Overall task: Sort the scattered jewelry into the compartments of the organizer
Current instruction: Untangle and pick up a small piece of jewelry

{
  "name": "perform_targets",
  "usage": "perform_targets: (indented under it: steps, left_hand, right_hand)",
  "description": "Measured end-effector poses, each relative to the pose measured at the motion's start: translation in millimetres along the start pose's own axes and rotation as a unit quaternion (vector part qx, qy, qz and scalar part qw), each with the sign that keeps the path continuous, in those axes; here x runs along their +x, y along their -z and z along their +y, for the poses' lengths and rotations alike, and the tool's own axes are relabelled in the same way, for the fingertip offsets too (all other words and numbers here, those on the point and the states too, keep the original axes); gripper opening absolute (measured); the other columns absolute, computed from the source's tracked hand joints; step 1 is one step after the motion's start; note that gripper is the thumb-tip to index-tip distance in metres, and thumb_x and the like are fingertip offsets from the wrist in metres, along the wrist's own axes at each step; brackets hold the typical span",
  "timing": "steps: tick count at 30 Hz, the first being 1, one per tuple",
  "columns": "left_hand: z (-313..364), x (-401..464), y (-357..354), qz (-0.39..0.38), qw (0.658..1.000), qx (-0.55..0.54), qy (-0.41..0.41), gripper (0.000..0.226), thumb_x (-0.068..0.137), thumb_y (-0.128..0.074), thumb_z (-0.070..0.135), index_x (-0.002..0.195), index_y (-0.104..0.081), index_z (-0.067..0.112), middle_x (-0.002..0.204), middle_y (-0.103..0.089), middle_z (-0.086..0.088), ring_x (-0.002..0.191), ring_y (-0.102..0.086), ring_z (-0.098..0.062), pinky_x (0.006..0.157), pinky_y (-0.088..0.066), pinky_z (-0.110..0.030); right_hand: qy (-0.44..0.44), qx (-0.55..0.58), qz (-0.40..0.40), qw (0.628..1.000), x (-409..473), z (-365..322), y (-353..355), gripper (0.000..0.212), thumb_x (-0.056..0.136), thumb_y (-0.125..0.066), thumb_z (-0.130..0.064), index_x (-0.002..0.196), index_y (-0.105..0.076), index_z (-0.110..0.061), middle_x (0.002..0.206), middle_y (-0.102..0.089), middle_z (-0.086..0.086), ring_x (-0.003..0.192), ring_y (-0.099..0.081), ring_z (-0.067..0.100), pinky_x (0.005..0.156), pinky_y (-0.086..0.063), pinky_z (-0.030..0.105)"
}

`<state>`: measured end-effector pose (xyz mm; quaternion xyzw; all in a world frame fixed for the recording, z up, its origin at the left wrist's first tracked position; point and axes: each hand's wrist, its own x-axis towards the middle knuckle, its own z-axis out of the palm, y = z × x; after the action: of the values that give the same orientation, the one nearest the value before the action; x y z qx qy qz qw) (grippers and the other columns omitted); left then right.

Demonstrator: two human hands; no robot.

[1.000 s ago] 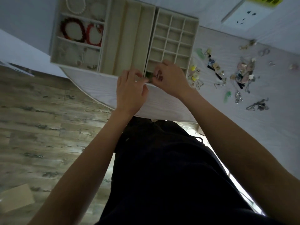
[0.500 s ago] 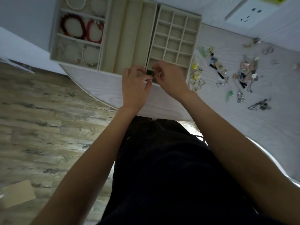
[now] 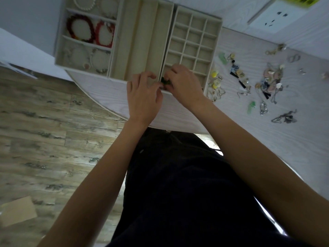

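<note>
A beige organizer [image 3: 216, 38] lies on the white table: bracelets in its left tray [image 3: 89, 31], long slots in the middle, a grid of small cells on the right. My left hand [image 3: 144, 97] and my right hand [image 3: 183, 84] meet over the grid's near left corner. Between their fingertips they pinch a small dark green piece of jewelry [image 3: 165, 82]. Most of that piece is hidden by the fingers. Scattered jewelry [image 3: 265, 82] lies on the table to the right of the organizer.
A white box [image 3: 277, 16] sits at the table's [image 3: 178, 118] far right edge. Wooden floor shows on the left, with a piece of cardboard [image 3: 17, 211] lying on it. My dark-clothed lap fills the lower middle.
Both hands have stayed together at the grid's near left corner, still working the green piece. The camera has shifted slightly.
</note>
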<state>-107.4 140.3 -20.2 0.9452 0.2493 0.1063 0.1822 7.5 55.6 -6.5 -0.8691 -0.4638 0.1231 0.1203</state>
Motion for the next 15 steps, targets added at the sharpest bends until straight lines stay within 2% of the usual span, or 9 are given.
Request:
perform_targets:
  steps: [5, 9, 12, 15]
  left_hand:
    - [-2.5, -1.0, -0.7, 0.009, 1.000, 0.000, -0.010, 0.017, 0.078, -0.060, 0.016, 0.089, -0.071, 0.024, 0.111, -0.060, -0.003, 0.103, -0.042, -0.020, 0.081, -0.027, -0.028]
    - [-4.2, -0.6, -0.8, -0.004, 1.000, 0.005, -0.025, 0.024, 0.076, -0.059, 0.015, 0.093, -0.072, 0.024, 0.111, -0.060, -0.004, 0.104, -0.037, -0.019, 0.080, -0.026, -0.028]
    - [-2.1, -0.2, -1.6, -0.024, 0.999, 0.014, -0.039, 0.028, 0.073, -0.060, 0.013, 0.094, -0.073, 0.025, 0.113, -0.059, -0.005, 0.104, -0.036, -0.019, 0.080, -0.024, -0.029]
    - [0.4, -0.3, -1.0, -0.033, 0.999, 0.017, -0.039, 0.029, 0.071, -0.061, 0.012, 0.093, -0.073, 0.028, 0.114, -0.059, -0.004, 0.104, -0.036, -0.019, 0.079, -0.022, -0.030]
  right_hand:
    - [-0.014, -0.004, -0.037, 0.999, 1.8, -1.4, 6.3, 0.015, 0.082, -0.062, -0.012, 0.093, -0.067, -0.002, 0.092, -0.062, 0.015, 0.087, -0.059, 0.031, 0.063, -0.033, 0.028]
    - [-0.044, 0.023, -0.031, 0.998, -4.3, 3.4, 14.3, 0.017, 0.087, -0.056, -0.015, 0.096, -0.068, -0.007, 0.095, -0.064, 0.010, 0.087, -0.060, 0.028, 0.063, -0.032, 0.026]
    - [-0.032, 0.031, -0.062, 0.997, -4.6, 9.3, 18.7, 0.017, 0.088, -0.055, -0.016, 0.097, -0.069, -0.013, 0.098, -0.063, 0.008, 0.098, -0.054, 0.026, 0.070, -0.034, 0.029]
    - [-0.041, 0.048, -0.092, 0.994, 4.2, 17.4, 20.0, 0.015, 0.085, -0.061, -0.020, 0.094, -0.072, -0.017, 0.103, -0.055, 0.009, 0.102, -0.047, 0.025, 0.073, -0.028, 0.025]
